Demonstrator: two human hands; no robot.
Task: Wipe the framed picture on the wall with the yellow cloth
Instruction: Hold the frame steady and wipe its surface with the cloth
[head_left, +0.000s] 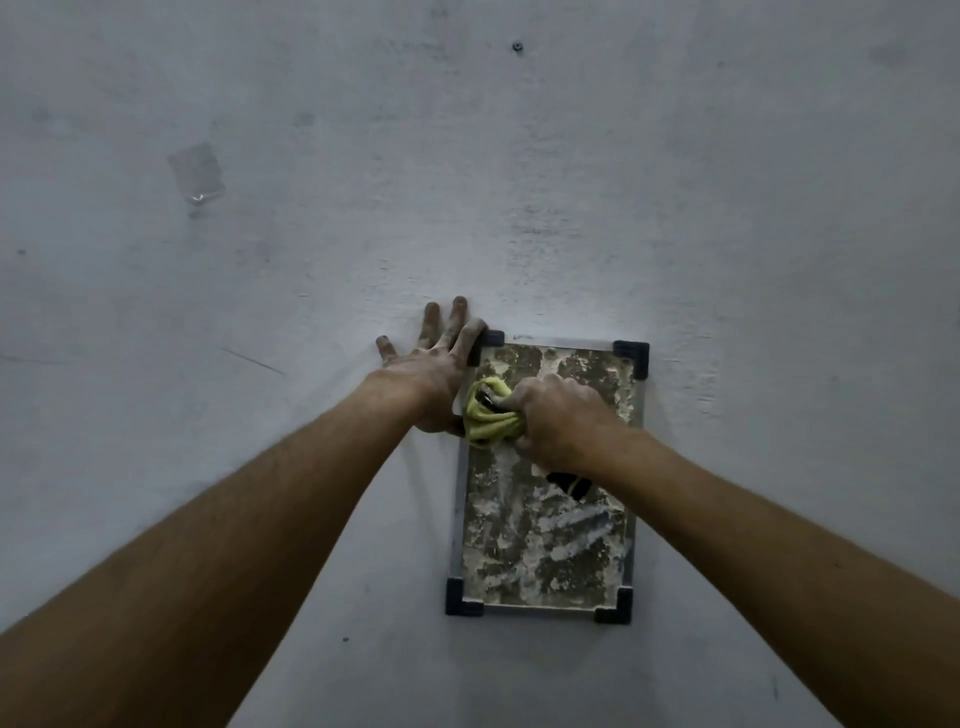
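Framed picture (545, 525) hangs low and right of centre on a grey wall (519, 182): thin silver edges, black corner caps, mottled brown face smeared with whitish streaks, more so toward the bottom. Left to right: a piece of clear tape (197, 174) sits on the wall far upper left, well apart from the frame. Left hand (431, 371) is spread flat against the wall, fingers splayed and holding nothing, index finger touching the frame's top-left corner cap. Yellow cloth (488, 413) is bunched against the picture's upper-left area, just beside the left hand. Right hand (558, 415) is closed in a fist around the cloth, covering part of the picture; a dark bit of the cloth pokes out under the wrist. A small dark hole (517, 47) marks the wall high above.
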